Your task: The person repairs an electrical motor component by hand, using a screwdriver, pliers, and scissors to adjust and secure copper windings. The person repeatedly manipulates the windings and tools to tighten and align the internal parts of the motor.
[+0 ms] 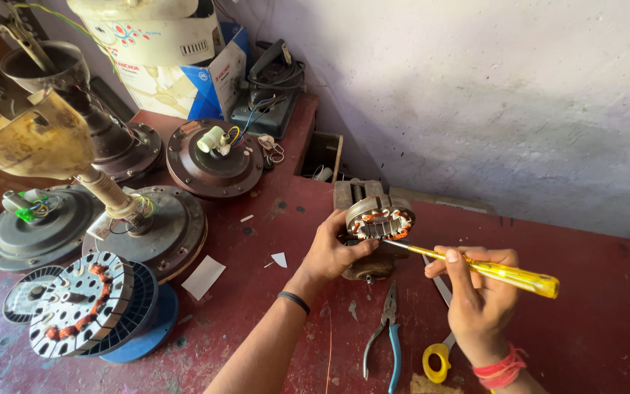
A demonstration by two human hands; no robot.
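Red workbench (pixel 585 306) | left hand (pixel 329 252) grips stator (pixel 379 219) | right hand (pixel 475 292) holds yellow screwdriver (pixel 504 273)

Red bench (pixel 585 306) by a pale wall (pixel 512 95). Pliers (pixel 384 335) with blue handles lying flat, just beside yellow scissors (pixel 437 357). Round fan motors (pixel 213 157) at the back left, one with a white plug on top. Copper-wound core (pixel 82 303) on a blue spool at the near left. Box (pixel 216 84) in the far corner. White paper scraps (pixel 202 277) near the middle.
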